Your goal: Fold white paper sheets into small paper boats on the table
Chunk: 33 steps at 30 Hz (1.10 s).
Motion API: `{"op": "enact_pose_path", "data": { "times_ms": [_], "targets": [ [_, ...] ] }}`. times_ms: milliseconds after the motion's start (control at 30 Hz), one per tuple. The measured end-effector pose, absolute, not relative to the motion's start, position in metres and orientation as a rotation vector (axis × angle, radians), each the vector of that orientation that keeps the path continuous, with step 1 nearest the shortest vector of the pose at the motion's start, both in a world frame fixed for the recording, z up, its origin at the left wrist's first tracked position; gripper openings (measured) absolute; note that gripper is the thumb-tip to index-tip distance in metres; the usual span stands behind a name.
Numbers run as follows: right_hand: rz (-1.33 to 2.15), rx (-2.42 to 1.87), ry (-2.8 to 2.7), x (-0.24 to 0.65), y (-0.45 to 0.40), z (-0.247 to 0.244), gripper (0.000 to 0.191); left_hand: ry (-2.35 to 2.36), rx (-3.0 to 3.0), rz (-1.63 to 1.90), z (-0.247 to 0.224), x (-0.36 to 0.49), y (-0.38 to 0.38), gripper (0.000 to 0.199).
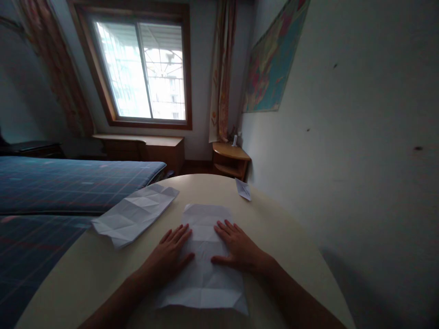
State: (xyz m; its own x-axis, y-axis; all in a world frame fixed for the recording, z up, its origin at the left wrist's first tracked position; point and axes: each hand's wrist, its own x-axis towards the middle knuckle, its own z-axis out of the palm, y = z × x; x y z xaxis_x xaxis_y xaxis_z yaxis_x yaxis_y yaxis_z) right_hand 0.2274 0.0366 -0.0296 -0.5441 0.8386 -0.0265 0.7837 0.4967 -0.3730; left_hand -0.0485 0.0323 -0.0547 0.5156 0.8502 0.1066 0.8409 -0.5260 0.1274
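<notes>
We see a white sheet of paper (204, 256) lying flat on the round, pale surface (281, 228), right in front of us. It has many fold lines in it. Our left hand (169, 256) lies flat on the left side of the sheet, and our right hand (236, 246) lies flat on the right side. On both hands the fingers are spread out and press down; neither grip is closed on anything.

A second creased sheet (135, 212) lies to the left, near the edge by the bed (68, 183). A small folded paper (243, 188) sits farther back, close to the wall (343, 137). Past the surface we see a window (146, 73), and a map (274, 59) hangs on the wall.
</notes>
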Motion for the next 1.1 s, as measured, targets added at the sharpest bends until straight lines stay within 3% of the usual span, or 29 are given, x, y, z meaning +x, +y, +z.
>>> {"op": "enact_pose_path", "data": {
  "times_ms": [333, 800, 1100],
  "targets": [
    [0.507, -1.357, -2.555, 0.233, 0.037, -0.022, 0.088, 1.502, 2.714, 0.446, -0.049, -0.046, 0.030, 0.049],
    [0.454, -1.193, -2.498, 0.235, 0.043, -0.029, 0.031, 1.382, 2.747, 0.571, -0.038, -0.048, 0.033, 0.015],
    [0.607, -1.167, -2.329, 0.238, 0.046, -0.029, 0.033, 1.281, 2.676, 0.753, -0.036, -0.047, 0.034, 0.023]
  ]
}}
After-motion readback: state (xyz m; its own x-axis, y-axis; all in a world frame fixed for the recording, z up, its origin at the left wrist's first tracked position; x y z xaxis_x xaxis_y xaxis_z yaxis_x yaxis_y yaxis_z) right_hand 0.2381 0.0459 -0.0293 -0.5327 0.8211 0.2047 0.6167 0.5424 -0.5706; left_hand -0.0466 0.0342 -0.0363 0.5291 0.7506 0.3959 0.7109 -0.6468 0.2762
